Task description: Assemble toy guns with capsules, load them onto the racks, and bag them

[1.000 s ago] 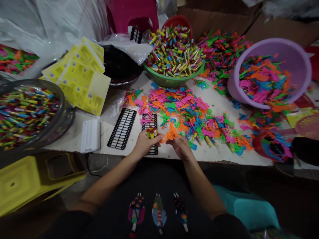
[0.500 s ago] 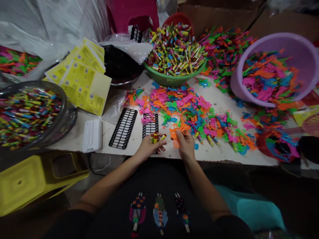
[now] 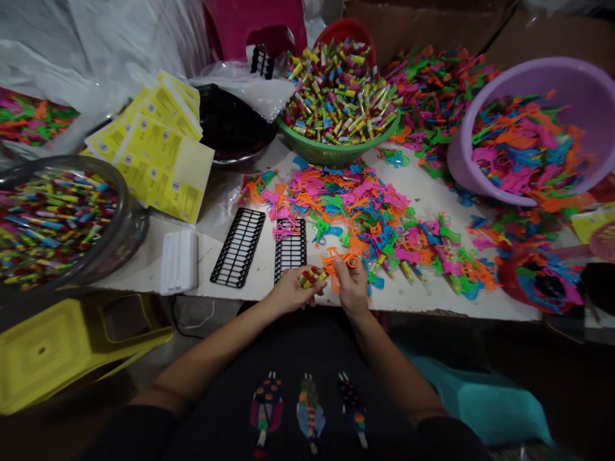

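Observation:
Several small yellow-and-red tubes (image 3: 309, 278) are held in my left hand (image 3: 291, 289), its fingers curled around them. My right hand (image 3: 353, 291) pinches an orange plastic toy gun (image 3: 336, 264) just to the right of those tubes; part of it is hidden by the fingers. Behind the left hand lies a black plastic rack (image 3: 290, 246) with rows of slots, and a second black rack (image 3: 237, 248) rests to its left. A loose pile of colourful toy guns (image 3: 346, 198) spreads over the table beyond both hands.
A green basin (image 3: 331, 153) heaped with small tubes stands at the back. At right is a purple tub (image 3: 461, 153) of toy guns; at left, a clear bowl (image 3: 122, 192) of tubes. Yellow printed sheets (image 3: 158, 166) and a white box (image 3: 178, 262) lie on the table (image 3: 413, 301).
My left hand has moved slightly right and down with the tubes, and my right hand slightly left with the toy gun, so they are closer together. The toy gun has tilted.

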`<state>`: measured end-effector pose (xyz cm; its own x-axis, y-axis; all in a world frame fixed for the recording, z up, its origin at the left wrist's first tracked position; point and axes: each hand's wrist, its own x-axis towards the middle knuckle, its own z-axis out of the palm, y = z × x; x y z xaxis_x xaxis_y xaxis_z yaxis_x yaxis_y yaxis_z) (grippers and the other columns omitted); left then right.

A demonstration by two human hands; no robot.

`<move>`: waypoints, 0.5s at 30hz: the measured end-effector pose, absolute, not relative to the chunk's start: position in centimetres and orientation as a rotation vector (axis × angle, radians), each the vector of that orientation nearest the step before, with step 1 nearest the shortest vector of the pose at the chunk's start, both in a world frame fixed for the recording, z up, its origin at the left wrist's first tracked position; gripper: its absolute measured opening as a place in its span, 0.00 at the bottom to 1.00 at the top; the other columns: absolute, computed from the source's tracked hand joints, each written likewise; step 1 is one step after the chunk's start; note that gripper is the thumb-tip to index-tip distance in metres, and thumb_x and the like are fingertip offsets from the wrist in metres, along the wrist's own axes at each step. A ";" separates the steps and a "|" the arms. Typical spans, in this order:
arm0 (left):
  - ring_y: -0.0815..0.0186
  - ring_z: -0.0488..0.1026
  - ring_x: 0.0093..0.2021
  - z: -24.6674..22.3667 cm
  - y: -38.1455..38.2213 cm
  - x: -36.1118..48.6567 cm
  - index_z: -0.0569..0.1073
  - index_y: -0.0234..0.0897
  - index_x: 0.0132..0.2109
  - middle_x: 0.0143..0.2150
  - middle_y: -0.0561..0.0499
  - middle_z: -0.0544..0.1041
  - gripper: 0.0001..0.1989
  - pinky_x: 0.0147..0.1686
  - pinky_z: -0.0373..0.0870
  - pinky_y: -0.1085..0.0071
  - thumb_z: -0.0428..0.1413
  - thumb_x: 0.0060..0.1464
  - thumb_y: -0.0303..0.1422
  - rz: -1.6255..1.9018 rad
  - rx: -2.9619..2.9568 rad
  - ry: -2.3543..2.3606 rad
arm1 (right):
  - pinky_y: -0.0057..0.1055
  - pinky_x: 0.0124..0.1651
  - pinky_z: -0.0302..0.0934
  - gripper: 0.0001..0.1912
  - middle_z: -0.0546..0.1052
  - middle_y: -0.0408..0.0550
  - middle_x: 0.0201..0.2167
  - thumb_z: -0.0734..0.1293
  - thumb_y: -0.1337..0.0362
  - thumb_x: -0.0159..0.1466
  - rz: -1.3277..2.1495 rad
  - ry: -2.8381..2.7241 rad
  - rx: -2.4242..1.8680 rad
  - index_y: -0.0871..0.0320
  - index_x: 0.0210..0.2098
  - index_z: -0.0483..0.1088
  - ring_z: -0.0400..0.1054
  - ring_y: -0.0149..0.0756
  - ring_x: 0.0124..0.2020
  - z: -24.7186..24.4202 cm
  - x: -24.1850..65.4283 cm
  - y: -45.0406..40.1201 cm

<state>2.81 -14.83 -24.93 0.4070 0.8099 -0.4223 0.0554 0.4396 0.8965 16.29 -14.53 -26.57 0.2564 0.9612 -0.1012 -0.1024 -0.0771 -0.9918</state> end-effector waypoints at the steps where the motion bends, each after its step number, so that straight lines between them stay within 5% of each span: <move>1: 0.73 0.68 0.16 -25.0 -15.0 2.8 0.68 0.33 0.43 0.25 0.52 0.73 0.22 0.11 0.60 0.81 0.57 0.43 0.41 0.578 1.047 1.048 | 0.27 0.29 0.55 0.12 0.63 0.38 0.21 0.63 0.55 0.56 1.123 -0.915 -1.321 0.56 0.24 0.59 0.57 0.27 0.23 -26.6 16.2 -14.6; 6: 0.67 0.73 0.26 -26.3 -12.7 2.0 0.70 0.35 0.42 0.26 0.51 0.74 0.17 0.22 0.67 0.75 0.54 0.47 0.40 0.587 1.315 1.180 | 0.29 0.31 0.55 0.17 0.62 0.40 0.19 0.62 0.50 0.55 1.043 -1.168 -1.520 0.57 0.21 0.60 0.57 0.29 0.25 -26.8 18.6 -12.9; 10: 0.61 0.69 0.44 -27.7 -7.8 -0.9 0.71 0.35 0.38 0.41 0.44 0.73 0.11 0.42 0.65 0.68 0.51 0.50 0.36 0.783 1.734 1.754 | 0.38 0.41 0.55 0.18 0.68 0.49 0.27 0.63 0.49 0.52 0.510 -1.340 -1.961 0.59 0.27 0.66 0.61 0.40 0.35 -26.7 22.7 -10.0; 12: 0.58 0.69 0.44 -28.2 -5.9 -2.5 0.71 0.34 0.39 0.41 0.42 0.73 0.12 0.43 0.64 0.66 0.53 0.47 0.34 0.638 1.845 1.875 | 0.41 0.46 0.53 0.18 0.69 0.55 0.35 0.63 0.52 0.53 0.288 -1.370 -1.987 0.60 0.34 0.68 0.60 0.44 0.42 -26.5 23.5 -9.5; 15: 0.59 0.70 0.38 -28.0 -4.8 -3.4 0.71 0.34 0.35 0.35 0.45 0.73 0.09 0.37 0.65 0.67 0.53 0.45 0.34 0.518 1.873 1.880 | 0.38 0.44 0.56 0.14 0.71 0.53 0.33 0.61 0.56 0.56 0.512 -1.521 -1.785 0.58 0.33 0.70 0.63 0.40 0.38 -26.6 22.2 -10.5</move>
